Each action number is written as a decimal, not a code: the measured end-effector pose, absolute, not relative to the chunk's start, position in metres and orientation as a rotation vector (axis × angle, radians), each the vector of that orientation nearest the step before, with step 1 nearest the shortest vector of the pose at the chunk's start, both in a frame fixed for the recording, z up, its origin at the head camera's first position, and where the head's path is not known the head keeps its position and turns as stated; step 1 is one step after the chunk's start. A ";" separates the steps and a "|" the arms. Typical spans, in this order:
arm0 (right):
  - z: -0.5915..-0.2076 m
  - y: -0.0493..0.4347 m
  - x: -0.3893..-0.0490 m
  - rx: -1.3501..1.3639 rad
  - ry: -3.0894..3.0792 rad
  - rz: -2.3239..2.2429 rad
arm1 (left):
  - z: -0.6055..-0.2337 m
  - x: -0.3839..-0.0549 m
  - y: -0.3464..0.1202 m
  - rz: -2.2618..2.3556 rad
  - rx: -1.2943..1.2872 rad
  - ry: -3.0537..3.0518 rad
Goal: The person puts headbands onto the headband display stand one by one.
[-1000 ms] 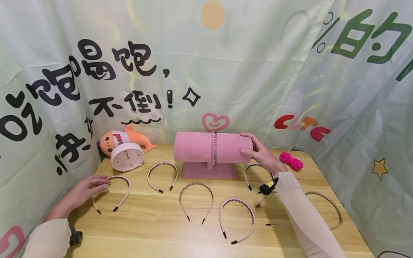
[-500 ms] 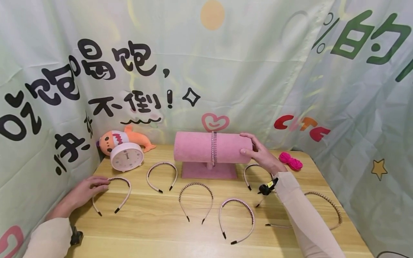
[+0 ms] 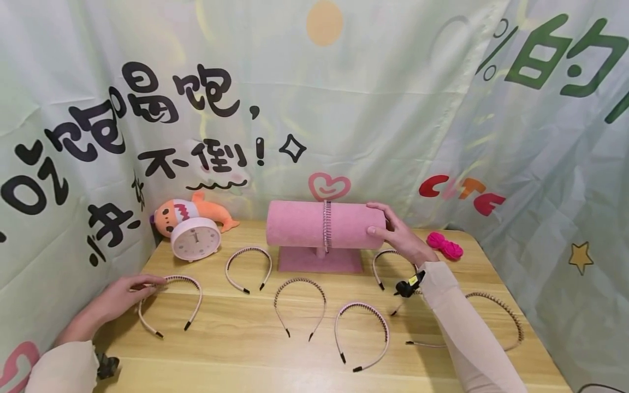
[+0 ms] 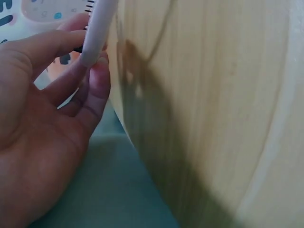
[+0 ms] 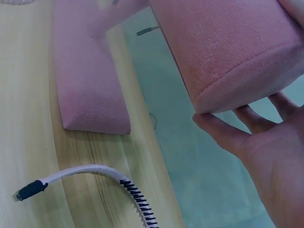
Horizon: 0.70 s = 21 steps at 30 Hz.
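At the left side of the table my left hand (image 3: pixel 123 297) pinches a pale pink headband (image 3: pixel 199 297) with black toothed lacing and dark tips. Thumb and fingers grip its curved side, as the left wrist view shows up close on the headband (image 4: pixel 100 28). My right hand (image 3: pixel 400 237) holds the right end of a pink plush roll stand (image 3: pixel 295 224), thumb in front and fingers round the end. Under the roll's end (image 5: pixel 237 61) in the right wrist view, several fingers touch its rim. One headband (image 3: pixel 326 226) is looped around the roll's middle.
Several headbands lie on the wooden table (image 3: pixel 221 355), including a headband (image 3: pixel 248 248) left of the stand and another headband (image 3: pixel 361 305) nearer the front. A round clock (image 3: pixel 195 240) and an orange plush toy (image 3: pixel 213 213) stand back left. Pink yarn (image 3: pixel 444 245) lies back right.
My left hand and its headband have shifted slightly toward the table's front, the headband's tips also a little right. The right hand stays on the roll.
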State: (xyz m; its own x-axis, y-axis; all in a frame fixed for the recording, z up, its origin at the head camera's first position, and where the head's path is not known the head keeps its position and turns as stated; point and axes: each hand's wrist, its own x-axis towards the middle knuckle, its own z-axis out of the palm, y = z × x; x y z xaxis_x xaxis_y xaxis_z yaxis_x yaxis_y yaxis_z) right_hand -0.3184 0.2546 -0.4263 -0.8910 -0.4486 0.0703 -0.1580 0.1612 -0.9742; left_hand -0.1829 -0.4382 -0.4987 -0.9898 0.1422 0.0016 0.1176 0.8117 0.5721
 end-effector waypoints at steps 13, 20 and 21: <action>-0.425 0.255 -0.316 -0.571 2.216 -1.789 | -0.496 -0.172 -0.440 1.228 0.166 2.652; -0.426 0.255 -0.316 -0.582 2.216 -1.793 | -0.494 -0.168 -0.439 1.316 0.157 2.480; -0.426 0.255 -0.316 -0.584 2.216 -1.794 | -0.494 -0.168 -0.439 1.324 0.148 2.458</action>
